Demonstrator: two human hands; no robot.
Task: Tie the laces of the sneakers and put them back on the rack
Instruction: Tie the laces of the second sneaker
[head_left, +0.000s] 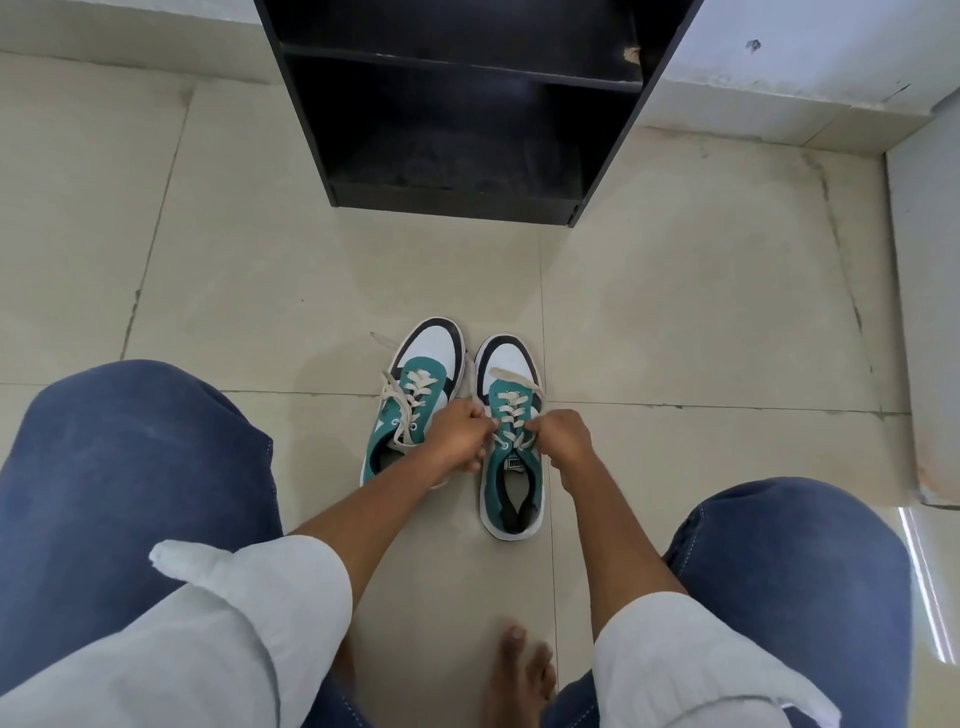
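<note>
On the floor before the rack (467, 202), left hand (460, 434) and right hand (563, 439) pinching right sneaker (511, 467) laces (511, 415)

Place: my home's entry corner, I think.
Floor: pale, stained tiles (675, 312) under me.
Far: black shoe rack (457, 104) against a white wall (810, 47).

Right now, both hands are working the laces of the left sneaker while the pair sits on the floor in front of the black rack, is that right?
Not quite: the head view shows both hands, left and right, at the laces of the right sneaker; the left sneaker lies untied beside it, before the black rack.
</note>
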